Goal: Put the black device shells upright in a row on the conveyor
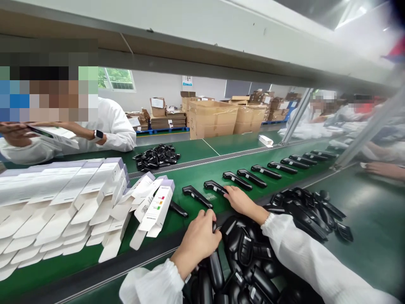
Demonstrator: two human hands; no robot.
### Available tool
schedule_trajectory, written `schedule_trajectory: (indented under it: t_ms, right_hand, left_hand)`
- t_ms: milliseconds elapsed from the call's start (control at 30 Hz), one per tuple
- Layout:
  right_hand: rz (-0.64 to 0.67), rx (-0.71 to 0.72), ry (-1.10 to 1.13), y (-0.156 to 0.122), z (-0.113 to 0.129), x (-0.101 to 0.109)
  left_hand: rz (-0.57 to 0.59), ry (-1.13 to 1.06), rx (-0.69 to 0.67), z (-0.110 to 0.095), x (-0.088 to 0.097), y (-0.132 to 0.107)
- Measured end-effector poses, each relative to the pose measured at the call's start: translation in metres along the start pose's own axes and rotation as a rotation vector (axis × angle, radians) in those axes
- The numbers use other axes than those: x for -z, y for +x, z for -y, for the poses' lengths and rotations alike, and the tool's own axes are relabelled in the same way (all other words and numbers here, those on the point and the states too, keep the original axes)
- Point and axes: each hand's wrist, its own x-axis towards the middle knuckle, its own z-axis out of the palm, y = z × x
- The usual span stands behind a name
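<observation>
Below the belt edge, my left hand is closed around a black handheld device whose lower body shows beneath my fingers. My right hand reaches onto the green belt, its fingers closed on the near end of a black angled device lying there. A row of similar devices stretches along the belt to the right, and one more lies just left of my right hand's device. Beneath both hands is a heap of black devices, several with small white labels.
Stacked open white boxes cover the belt's left side, with loose ones beside them. Black parts lie piled across the belt, near a co-worker holding a box. Another black pile lies right. A shelf runs overhead; a metal post stands beyond.
</observation>
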Motion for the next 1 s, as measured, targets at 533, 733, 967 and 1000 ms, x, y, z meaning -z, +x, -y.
schedule_trajectory:
  t_ms: [533, 733, 967, 1000]
  right_hand:
    - [-0.039, -0.113, 1.37, -0.032, 0.088, 0.041]
    - [0.078, -0.096, 0.701, -0.009, 0.053, 0.039]
    - [0.121, -0.089, 0.038, 0.008, 0.057, 0.007]
    - [0.107, -0.108, 0.024, 0.011, 0.06, 0.004]
  left_hand:
    - [-0.191, -0.852, 0.112, -0.002, -0.002, -0.012]
    - [-0.094, 0.136, -0.086, -0.001, 0.001, -0.033]
    - [-0.019, 0.227, -0.14, 0.0, -0.003, -0.033]
    - [-0.028, 0.176, -0.13, 0.003, -0.001, -0.032]
